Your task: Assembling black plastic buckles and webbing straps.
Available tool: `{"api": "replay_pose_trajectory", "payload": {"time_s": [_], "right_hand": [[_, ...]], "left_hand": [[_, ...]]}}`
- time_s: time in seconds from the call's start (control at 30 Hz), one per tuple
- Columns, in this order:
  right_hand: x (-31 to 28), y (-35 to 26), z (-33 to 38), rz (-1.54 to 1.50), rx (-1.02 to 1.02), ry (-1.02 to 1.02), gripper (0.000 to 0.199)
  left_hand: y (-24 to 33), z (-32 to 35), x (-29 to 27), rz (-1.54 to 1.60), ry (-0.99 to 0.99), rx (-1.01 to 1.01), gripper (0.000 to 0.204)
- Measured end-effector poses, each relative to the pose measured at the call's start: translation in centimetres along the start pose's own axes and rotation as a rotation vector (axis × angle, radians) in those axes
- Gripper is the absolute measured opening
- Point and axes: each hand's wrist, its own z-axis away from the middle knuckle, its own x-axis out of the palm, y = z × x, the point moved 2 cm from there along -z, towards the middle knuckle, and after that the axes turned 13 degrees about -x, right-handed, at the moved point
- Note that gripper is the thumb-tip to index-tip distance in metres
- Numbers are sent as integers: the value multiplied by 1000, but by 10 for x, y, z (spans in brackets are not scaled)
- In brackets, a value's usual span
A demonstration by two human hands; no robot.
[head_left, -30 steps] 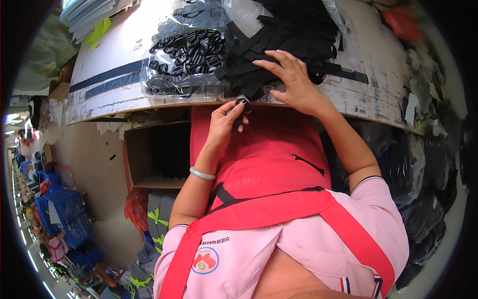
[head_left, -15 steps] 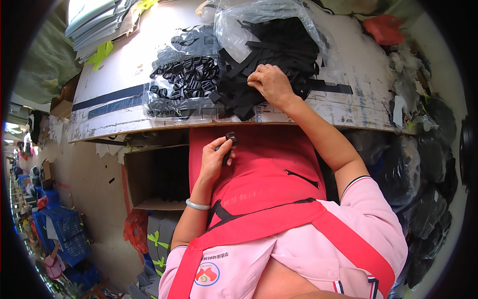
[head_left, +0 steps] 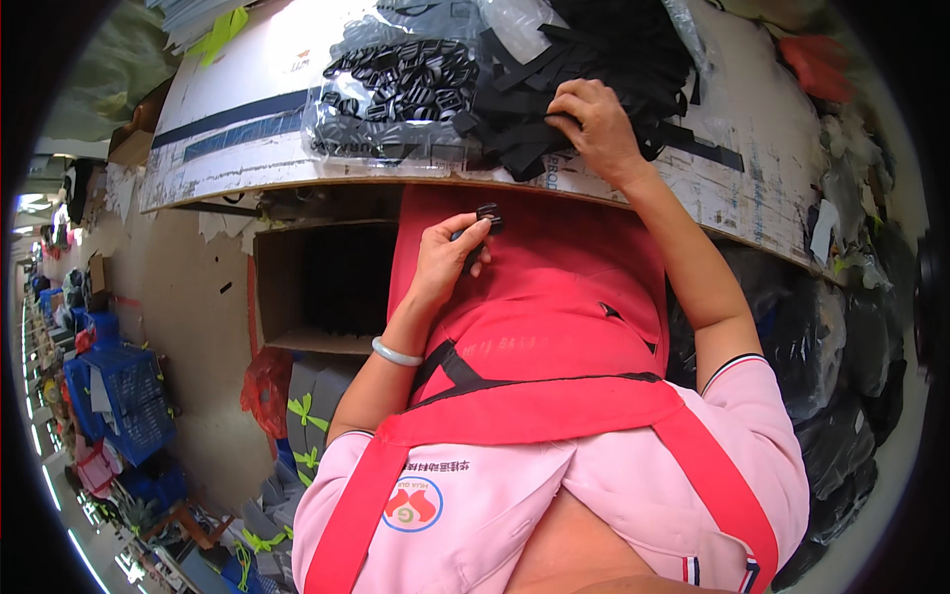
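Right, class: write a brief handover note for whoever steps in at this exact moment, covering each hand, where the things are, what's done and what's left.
Left hand: pinches a small black buckle in its fingers, held over the red apron.
Right hand: rests on the pile of black straps on the table, fingers curled into it.
Bag of black buckles lies left of the straps.
Done: one buckle picked.
Left: no strap lifted clear yet.
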Motion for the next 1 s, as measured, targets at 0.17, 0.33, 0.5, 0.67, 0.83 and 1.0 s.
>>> {"api": "replay_pose_trajectory", "payload": {"time_s": [0.17,0.33,0.5,0.67,0.83,1.0], "right_hand": [[-36,-19,-19,-69,-116,365,13],[-69,-60,-21,-476,58,635,11],[-32,-81,4,-893,499,99,12],[4,-92,16,-1198,802,98,15],[14,-89,28,-1371,952,-12,17],[-4,-80,23,-1432,966,-59,16]], "left_hand": [[16,6,1,-43,42,28,18],[39,6,8,-34,71,150,17],[62,18,10,51,-69,122,14],[42,15,30,-273,-273,-37,12],[33,6,32,-248,-103,213,12],[41,8,18,-46,108,45,15]]}}
